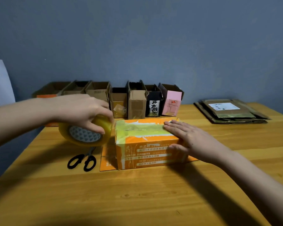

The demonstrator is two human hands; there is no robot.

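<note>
Printed in white on front of orange rectangular cardboard box (147, 154): "CHASIN' RABBITS", among blurred Chinese lines with a "5". Bold Chinese characters on small black cardboard box (154, 106), not surely legible. Label on flat brown cardboard stack (232, 113): unreadable.

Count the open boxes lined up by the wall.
7, left to right: three brown boxes behind the left hand, two brown boxes, a black box, a pink box. The hand may hide another.

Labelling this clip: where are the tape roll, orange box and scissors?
tape roll (85, 136), head view, on its patterned core.
orange box (147, 154), head view, on its printed front face.
scissors (86, 158), head view, on its black handles.
</note>
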